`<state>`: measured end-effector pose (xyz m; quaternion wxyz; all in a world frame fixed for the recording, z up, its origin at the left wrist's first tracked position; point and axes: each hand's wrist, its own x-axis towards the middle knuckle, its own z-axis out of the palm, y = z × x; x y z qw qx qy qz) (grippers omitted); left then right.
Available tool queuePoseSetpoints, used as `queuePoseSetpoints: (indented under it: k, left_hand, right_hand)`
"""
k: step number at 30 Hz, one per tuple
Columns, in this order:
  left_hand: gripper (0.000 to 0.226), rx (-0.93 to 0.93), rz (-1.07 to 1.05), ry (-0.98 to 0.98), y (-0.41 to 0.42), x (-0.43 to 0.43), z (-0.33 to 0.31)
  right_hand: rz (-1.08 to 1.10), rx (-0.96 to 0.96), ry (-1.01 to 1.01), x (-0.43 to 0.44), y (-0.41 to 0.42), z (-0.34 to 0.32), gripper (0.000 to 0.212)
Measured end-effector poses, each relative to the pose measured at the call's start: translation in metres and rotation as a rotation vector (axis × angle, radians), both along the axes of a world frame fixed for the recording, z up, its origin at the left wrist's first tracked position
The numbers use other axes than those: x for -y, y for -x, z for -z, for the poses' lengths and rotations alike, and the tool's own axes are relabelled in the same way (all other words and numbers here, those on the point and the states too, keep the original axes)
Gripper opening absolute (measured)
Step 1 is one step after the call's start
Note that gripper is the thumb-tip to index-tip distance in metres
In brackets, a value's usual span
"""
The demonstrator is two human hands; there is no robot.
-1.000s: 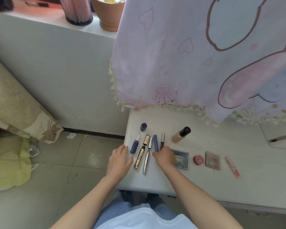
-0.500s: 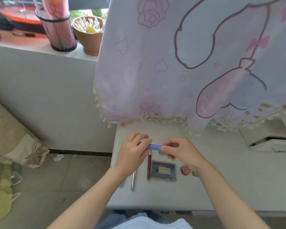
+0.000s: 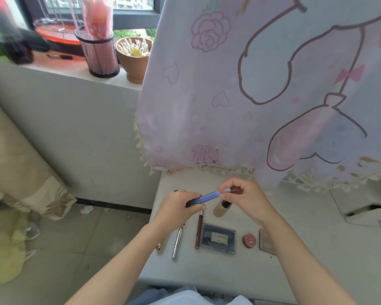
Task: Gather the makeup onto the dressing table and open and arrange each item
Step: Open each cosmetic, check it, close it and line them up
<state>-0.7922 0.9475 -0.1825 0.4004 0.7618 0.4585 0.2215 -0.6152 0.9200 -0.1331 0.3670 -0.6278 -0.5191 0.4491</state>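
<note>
The left hand (image 3: 180, 206) is wrapped round the darker end of the blue tube (image 3: 209, 197) and the right hand (image 3: 244, 195) pinches its paler tip, holding it slantwise just above the counter (image 3: 317, 249), a two-ended hold that looks meant for pulling the cap off. It hangs over the row of makeup, above the silver pen (image 3: 177, 241) and the maroon tube (image 3: 199, 230). A second ago it lay in that row beside both hands; half a second ago it was already lifted but held more level
</note>
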Motion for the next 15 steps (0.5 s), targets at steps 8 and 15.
queuePoseSetpoints:
  k: [8,15]
  left_hand:
    - [0.021,0.296,-0.152,0.202,0.008,0.006,-0.007]
    - [0.022,0.316,-0.197,0.182,0.007,0.003,-0.013]
  right_hand:
    - [-0.016,-0.066,-0.004,-0.010,-0.010,-0.002,0.043]
    - [-0.105,0.013,0.136,-0.011,-0.008,0.005,0.027]
